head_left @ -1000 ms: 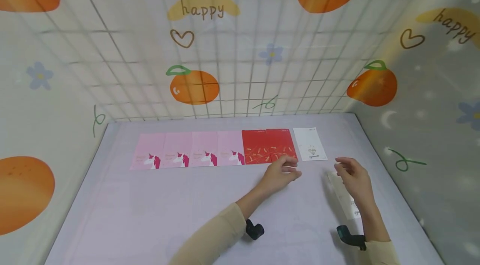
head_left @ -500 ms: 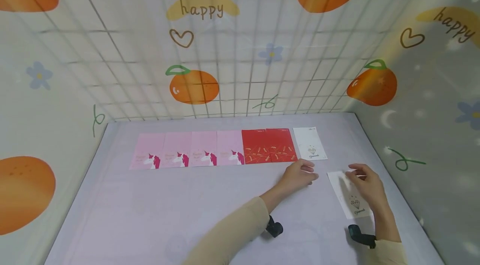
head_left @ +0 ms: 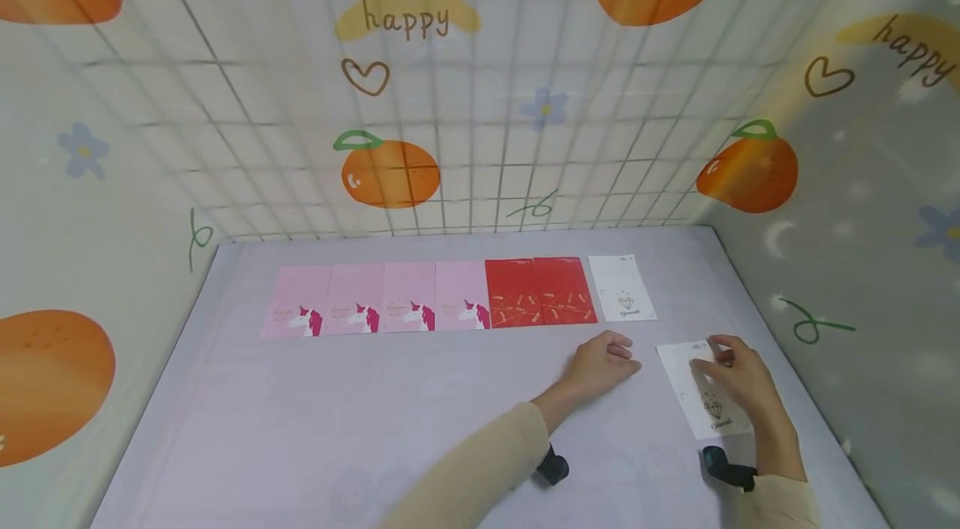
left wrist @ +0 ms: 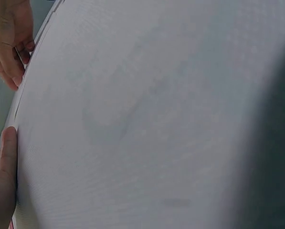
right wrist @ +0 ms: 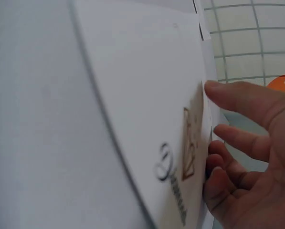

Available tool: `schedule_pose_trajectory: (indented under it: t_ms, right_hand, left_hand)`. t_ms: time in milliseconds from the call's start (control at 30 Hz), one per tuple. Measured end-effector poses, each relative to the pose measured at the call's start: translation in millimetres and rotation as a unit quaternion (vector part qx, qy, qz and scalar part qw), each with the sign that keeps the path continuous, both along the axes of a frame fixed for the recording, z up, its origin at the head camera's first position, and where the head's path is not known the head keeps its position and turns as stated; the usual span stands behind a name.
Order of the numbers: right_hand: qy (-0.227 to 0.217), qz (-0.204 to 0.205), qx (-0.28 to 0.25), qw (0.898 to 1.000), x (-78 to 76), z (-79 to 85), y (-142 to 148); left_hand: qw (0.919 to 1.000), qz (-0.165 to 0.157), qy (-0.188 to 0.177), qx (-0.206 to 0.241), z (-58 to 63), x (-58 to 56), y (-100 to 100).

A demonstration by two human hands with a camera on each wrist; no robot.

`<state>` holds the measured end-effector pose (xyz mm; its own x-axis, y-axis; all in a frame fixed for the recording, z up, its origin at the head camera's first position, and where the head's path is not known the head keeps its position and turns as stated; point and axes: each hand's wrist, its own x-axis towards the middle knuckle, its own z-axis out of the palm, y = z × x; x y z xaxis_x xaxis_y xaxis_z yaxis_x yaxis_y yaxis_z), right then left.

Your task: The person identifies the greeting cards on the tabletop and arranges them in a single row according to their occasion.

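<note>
In the head view, a white card [head_left: 684, 375] with a diamond drawing lies at the right of the table. Over its right side is my right hand [head_left: 750, 383], thumb and fingers spread apart. The right wrist view has the thumb at the white card's [right wrist: 137, 86] surface; whether it touches cannot be told. My left hand [head_left: 596, 366] hovers loosely below the row of cards, holding nothing. Nearest above it are a red card [head_left: 562, 283] and another white diamond card [head_left: 618, 283], which lies slightly apart from the reds.
Farther left, the row continues with another red card [head_left: 510, 283] and several pink unicorn cards [head_left: 408, 287]. The pale table [head_left: 337, 421] meets a printed cloth wall [head_left: 480, 196] behind. A second cloth wall [head_left: 840, 254] stands on the right.
My right hand has moved right and slightly down, over the lower white card. My left hand has drawn away from the red cards, rightward and down. The row of cards is unchanged.
</note>
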<state>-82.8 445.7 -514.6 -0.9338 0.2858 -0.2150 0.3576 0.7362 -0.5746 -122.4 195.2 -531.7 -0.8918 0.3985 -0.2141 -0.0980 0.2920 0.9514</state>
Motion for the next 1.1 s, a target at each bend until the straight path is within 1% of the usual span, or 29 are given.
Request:
schedule_pose_trajectory:
  t_ms: [233,400,500,600,767,933,1100]
  right_hand:
    - [-0.012,-0.005,0.001,1.0,-2.5,-0.9,0.7]
    - [-0.016,0.001,-0.005,1.0,-3.9,-0.6,1.2]
    - [-0.018,0.001,-0.019,1.0,-5.4,0.3,1.1]
    - [-0.025,-0.007,-0.039,0.999,-6.5,1.0,0.1]
    - [-0.04,-0.018,-0.069,0.997,-7.0,3.7,-0.7]
    - [-0.021,-0.022,-0.083,0.996,-3.4,3.4,1.1]
    - [0.014,-0.023,-0.115,0.993,0.2,6.0,2.5]
  left_hand:
    - [0.9999,-0.013,0.005,-0.006,0.0,1.6,0.8]
    - [0.9998,-0.013,0.007,-0.014,-0.8,1.2,2.1]
    - [0.9998,-0.008,0.008,-0.019,-0.9,0.7,3.4]
    - [0.9998,-0.003,0.006,-0.021,-1.1,0.7,4.4]
    - [0.9998,-0.009,0.003,-0.015,-2.4,0.6,4.2]
    - [0.9999,-0.012,0.003,-0.012,-1.4,0.6,3.6]
    - [0.9999,-0.008,-0.002,-0.014,1.3,-0.3,3.1]
